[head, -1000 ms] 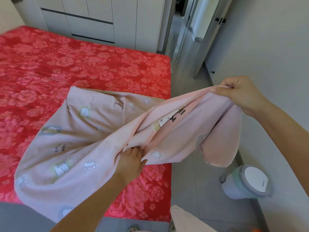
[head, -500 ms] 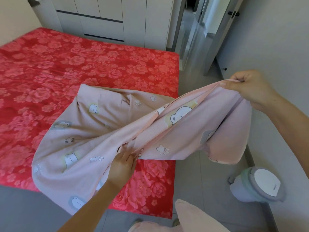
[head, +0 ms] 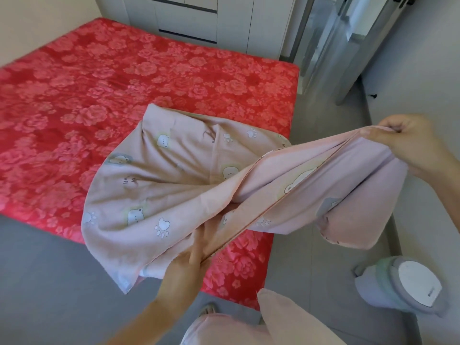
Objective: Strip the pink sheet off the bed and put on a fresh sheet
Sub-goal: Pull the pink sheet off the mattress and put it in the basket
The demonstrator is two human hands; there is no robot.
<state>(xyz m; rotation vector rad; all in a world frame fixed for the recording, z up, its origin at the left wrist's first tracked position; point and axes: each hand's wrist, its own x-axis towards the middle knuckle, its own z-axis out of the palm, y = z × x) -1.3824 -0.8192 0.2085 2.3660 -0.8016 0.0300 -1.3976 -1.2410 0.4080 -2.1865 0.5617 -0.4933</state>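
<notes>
A pale pink sheet (head: pixel 174 195) printed with bears and paw marks is stretched between my two hands above the near right corner of the bed. My right hand (head: pixel 408 143) grips one end of its folded edge, raised over the floor beside the bed. My left hand (head: pixel 186 267) pinches the same edge lower down, near the bed's front edge. Most of the cloth drapes onto the red floral mattress (head: pixel 99 95), which lies bare of any sheet. A loose fold hangs below my right hand.
A small grey bin with a white lid (head: pixel 408 287) stands on the floor by the right wall. White wardrobe doors (head: pixel 199 18) are behind the bed, and an open doorway (head: pixel 331 41) is at the far right. My pink-trousered legs (head: pixel 249 329) show at the bottom.
My left hand has slid down along the folded edge toward me, stretching it longer. The sheet's bulk has shifted right on the mattress. My right hand keeps its grip.
</notes>
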